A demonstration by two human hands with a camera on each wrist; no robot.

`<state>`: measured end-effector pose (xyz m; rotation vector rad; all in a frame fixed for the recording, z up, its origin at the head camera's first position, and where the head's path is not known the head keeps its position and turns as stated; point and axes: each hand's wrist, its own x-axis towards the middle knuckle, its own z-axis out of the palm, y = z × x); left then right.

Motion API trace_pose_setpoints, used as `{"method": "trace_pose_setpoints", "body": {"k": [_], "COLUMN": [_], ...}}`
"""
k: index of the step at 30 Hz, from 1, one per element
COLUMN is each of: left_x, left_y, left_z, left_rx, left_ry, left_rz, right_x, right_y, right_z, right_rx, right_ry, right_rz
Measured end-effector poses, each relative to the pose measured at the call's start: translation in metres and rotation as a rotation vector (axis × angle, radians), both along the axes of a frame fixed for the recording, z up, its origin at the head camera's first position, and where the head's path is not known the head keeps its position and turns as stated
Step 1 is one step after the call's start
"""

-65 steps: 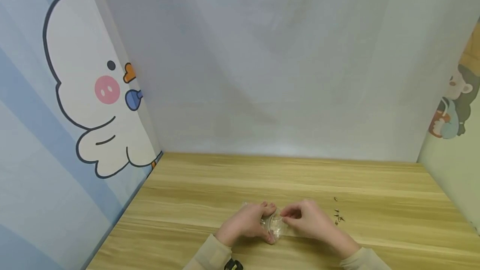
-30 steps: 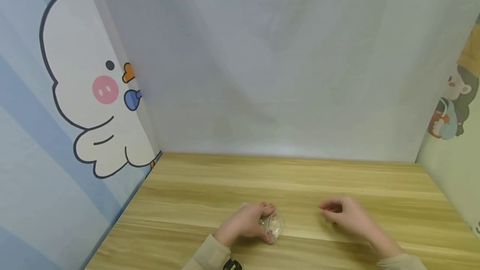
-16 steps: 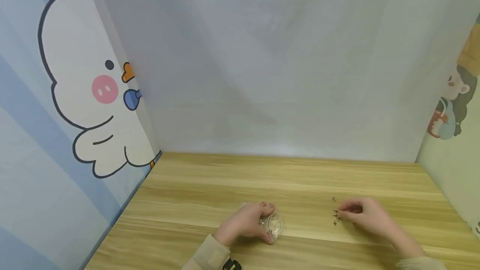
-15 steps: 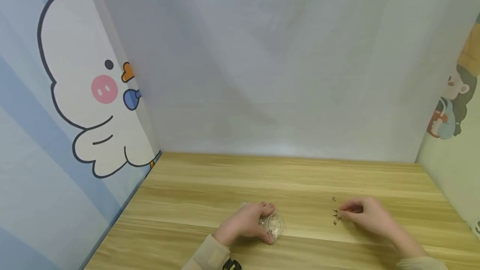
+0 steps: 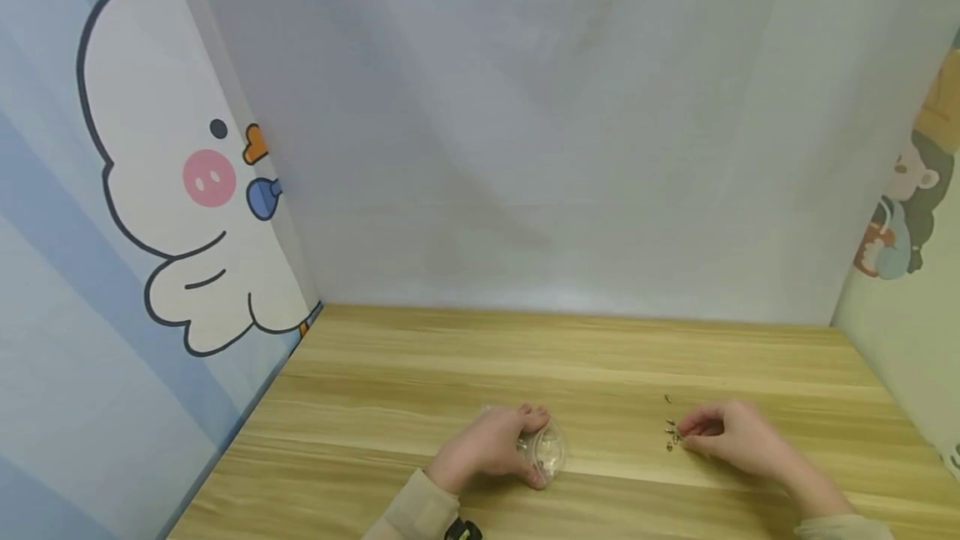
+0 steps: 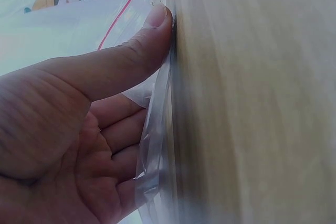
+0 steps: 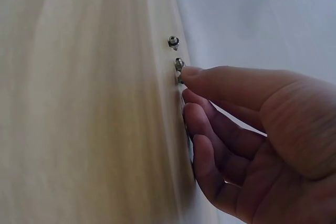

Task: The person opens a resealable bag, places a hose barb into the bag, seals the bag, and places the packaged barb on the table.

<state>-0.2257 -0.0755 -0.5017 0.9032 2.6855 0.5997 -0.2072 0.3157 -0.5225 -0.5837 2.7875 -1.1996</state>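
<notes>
Small metal pieces (image 7: pixel 174 41) lie just beside the bent-fingered right hand (image 5: pixel 738 442), which has come over from the plastic bag (image 5: pixel 552 450) the left hand (image 5: pixel 491 444) grips; picking-up seems under way, though I cannot tell whether it pinches one.

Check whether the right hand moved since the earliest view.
Yes: the right hand moved right across the table, from the plastic bag to the metal pieces.

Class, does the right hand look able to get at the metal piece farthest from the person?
Probably yes: the right hand is close to that metal piece, and nothing visible blocks the way.
</notes>
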Motion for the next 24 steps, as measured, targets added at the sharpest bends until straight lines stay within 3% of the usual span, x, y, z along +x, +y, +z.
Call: {"method": "trace_pose_setpoints", "body": {"k": [24], "left_x": [0.0011], "left_y": [-0.0013], "left_z": [-0.002], "left_rx": [-0.025], "left_ry": [0.021], "left_rz": [0.004], "right_x": [-0.001], "right_y": [-0.002], "right_z": [-0.0032], "right_rx": [0.042], "right_ry": [-0.003], "right_rz": [-0.004]}}
